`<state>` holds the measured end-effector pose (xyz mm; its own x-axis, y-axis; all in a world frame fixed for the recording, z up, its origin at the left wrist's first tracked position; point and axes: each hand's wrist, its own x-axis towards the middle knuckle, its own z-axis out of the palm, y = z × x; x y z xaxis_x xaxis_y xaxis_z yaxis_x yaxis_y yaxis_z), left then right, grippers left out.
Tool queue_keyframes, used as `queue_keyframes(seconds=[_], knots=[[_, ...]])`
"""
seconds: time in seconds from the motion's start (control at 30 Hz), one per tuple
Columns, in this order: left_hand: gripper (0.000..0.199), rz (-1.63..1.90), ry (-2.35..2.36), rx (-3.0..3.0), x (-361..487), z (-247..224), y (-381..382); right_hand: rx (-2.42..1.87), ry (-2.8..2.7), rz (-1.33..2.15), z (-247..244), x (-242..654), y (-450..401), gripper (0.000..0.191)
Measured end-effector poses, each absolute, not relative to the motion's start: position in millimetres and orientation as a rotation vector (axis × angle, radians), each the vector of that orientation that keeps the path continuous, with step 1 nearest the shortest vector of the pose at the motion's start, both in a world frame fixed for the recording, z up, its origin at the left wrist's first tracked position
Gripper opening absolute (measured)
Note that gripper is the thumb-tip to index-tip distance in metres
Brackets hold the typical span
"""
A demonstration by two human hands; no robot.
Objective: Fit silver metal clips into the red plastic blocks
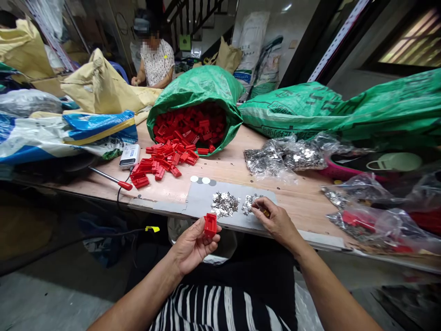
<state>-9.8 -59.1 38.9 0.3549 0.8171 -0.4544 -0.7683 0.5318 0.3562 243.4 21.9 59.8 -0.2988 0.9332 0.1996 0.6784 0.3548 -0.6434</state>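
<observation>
Left hand [193, 243] pinched a red clip [210, 225] between thumb and fingertips, holding it upright just off the near edge of the table [303, 197]. Right hand [275, 220] rested on that edge, its fingers pressed together around a small yellowish tool [265, 212] whose tip touched a pile of metal bits [224, 203]. That pile lay on a grey sheet [203, 195] at the table's near edge, with a smaller heap just beside it under the right fingers. Farther in on the table, loose red clips [161, 163] spilled from the mouth of a green sack [200, 92] lying on its side. Left of the spill sat a small white device [129, 156] and a red-handled screwdriver [110, 178]. Right of the sack, clear bags of metal parts [285, 158] lay on the table, near a second green sack [344, 110]. Beyond the table's far end another person [156, 59] sat among tan sacks [99, 87].
</observation>
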Motion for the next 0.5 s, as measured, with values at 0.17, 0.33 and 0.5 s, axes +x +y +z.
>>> queue_keyframes(seconds=[0.17, 0.33, 0.5], knots=[[0.023, 1.010, 0.626, 0.164, -8, 40, -60, -1.276, -1.967, 0.903, 70, 212, 8, 0.022], [0.028, 1.006, 0.668, 0.290, -4, 47, -62, -1.136, -2.016, 0.935, 80, 182, -4, 0.016], [0.033, 1.005, 0.686, 0.344, -2, 52, -64, -0.980, -2.180, 0.812, 88, 170, -6, 0.008]])
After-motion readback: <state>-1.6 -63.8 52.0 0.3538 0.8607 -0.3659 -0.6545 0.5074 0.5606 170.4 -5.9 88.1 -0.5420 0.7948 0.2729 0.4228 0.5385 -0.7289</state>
